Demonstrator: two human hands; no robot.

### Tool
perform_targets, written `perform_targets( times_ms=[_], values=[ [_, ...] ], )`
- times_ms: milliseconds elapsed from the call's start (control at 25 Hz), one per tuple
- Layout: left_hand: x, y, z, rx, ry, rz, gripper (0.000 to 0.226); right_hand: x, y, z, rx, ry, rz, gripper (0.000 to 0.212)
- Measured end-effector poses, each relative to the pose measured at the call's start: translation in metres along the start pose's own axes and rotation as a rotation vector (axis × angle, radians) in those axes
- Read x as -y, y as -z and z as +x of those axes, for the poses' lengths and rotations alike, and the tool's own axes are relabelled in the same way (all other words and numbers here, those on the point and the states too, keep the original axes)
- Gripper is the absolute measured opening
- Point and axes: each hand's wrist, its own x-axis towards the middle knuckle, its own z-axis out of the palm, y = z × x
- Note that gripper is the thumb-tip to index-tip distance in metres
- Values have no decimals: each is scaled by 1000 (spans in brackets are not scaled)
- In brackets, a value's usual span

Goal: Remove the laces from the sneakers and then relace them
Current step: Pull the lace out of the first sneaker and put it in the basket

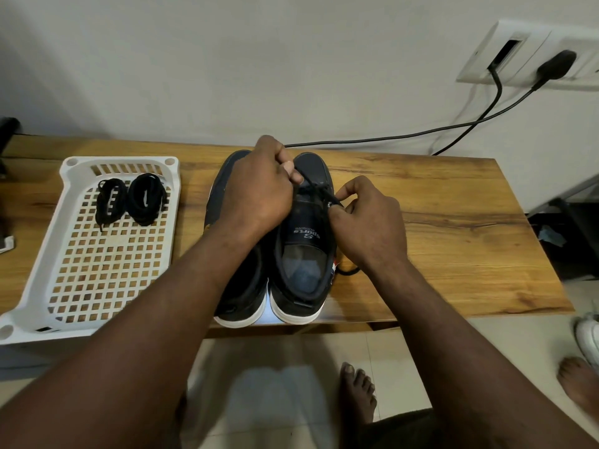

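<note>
On a wooden desk (453, 241), two dark sneakers (241, 296) stand side by side, heels near, toes pointing far. Over the right sneaker (303, 251), both hands pinch its black lace (316, 188): the left hand (259, 189) farther, the right hand (369, 218) at the right eyelets. At left, a white basket (29, 319) holds two coiled laces (144, 199). Cables (389, 136) trail behind.

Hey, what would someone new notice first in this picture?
Both hands work at the centre of the wooden table: the left hand and right hand pinch the black lace of the right-side dark sneaker, its twin alongside. To the left, a white basket holds two bundled black laces.
</note>
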Motion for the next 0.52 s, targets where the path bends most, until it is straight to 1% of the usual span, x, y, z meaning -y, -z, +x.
perform_targets(
  times_ms=[40,80,120,160,200,240,280,320,400,440,480,520],
  values=[
    [0,5,1,25,38,-100,9,0,0,0,0,0,-3,16],
    [1,8,2,63,38,-112,16,1,-1,0,0,1,-4,16],
    [1,10,2,106,2,-20,24,1,-1,0,0,4,-5,16],
    [2,10,0,144,-54,156,27,2,-1,-1,-1,6,-7,16],
    [2,9,-3,152,-118,350,22,3,-2,-1,-3,9,-8,17],
    [1,7,-5,113,-176,456,17,3,-3,-1,-6,9,-8,19],
    [0,5,-6,70,-212,453,17,3,-3,-1,-6,7,-7,20],
    [-2,6,-5,50,-214,349,22,3,-3,-1,-4,4,-4,21],
    [-7,10,-5,87,-96,-58,30,1,-2,-1,2,-3,4,22],
    [-10,14,-5,131,-64,-180,32,1,-2,-1,3,-6,6,22],
    [-12,18,-5,184,-86,-161,34,0,-1,-1,3,-7,6,22],
    [-12,20,-4,245,-134,-7,34,0,-1,0,4,-7,2,22]
  ],
)
